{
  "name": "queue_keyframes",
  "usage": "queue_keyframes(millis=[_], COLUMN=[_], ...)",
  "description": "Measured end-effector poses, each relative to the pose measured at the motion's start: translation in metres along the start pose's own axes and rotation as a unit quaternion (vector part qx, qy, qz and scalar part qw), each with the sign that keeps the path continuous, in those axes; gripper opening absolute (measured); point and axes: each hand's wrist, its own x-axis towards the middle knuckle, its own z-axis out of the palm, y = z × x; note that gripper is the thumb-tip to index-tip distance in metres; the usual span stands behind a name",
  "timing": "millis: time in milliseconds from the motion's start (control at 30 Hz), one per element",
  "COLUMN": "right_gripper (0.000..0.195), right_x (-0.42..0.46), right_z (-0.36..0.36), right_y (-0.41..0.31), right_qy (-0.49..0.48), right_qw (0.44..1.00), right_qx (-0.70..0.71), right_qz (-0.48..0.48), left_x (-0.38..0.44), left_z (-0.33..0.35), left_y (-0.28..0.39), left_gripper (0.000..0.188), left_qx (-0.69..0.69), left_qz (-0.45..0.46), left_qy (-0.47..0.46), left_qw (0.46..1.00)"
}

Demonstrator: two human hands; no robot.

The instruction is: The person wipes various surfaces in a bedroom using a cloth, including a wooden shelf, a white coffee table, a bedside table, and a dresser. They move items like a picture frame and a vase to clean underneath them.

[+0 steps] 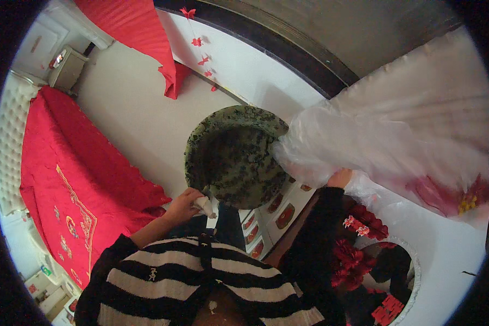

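A crumpled off-white cloth or tissue (205, 206) is pinched in my left hand (185, 205), just off the near left rim of a round camouflage-patterned chair (236, 163). My right hand (340, 178) is at the lower edge of a clear plastic sheet (309, 138), which hides its fingers. Whether they grip the sheet cannot be seen. The sheet looks blurred and reaches from the chair's right rim to a pale curtain (411, 106) with pink flowers.
A bed with a red embroidered cover (85, 175) stands at left, beside a nightstand (67, 67). White drawers (283, 214) sit below the chair's right side. A round mirror (415, 281) with red decorations is at lower right. Red fabric (134, 32) hangs at the top.
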Motion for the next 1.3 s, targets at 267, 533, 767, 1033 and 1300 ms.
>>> queue_keyframes(millis=[267, 533, 767, 1033, 1300], right_gripper=[0.044, 0.034, 0.067, 0.036, 0.043], right_x=[-0.151, -0.282, -0.326, -0.315, -0.283], right_z=[-0.019, -0.013, 0.031, 0.08, 0.104], right_y=[-0.191, -0.359, -0.487, -0.684, -0.756], right_qy=[0.154, -0.24, -0.277, -0.304, -0.457], right_qw=[0.845, 0.788, 0.797, 0.853, 0.678], right_qx=[0.509, 0.558, 0.448, 0.391, 0.559], right_qz=[0.061, -0.099, -0.296, -0.164, -0.138], left_x=[0.003, 0.037, 0.031, -0.02, -0.047], left_z=[-0.04, -0.128, -0.206, -0.379, -0.459], left_y=[0.008, 0.029, -0.056, -0.163, -0.188], left_gripper=[0.04, 0.052, 0.05, 0.054, 0.051], left_qx=[-0.245, -0.544, -0.299, -0.407, -0.391], left_qz=[-0.149, -0.078, -0.063, -0.001, -0.01], left_qy=[0.116, 0.146, 0.091, 0.126, 0.195], left_qw=[0.951, 0.823, 0.948, 0.905, 0.9])
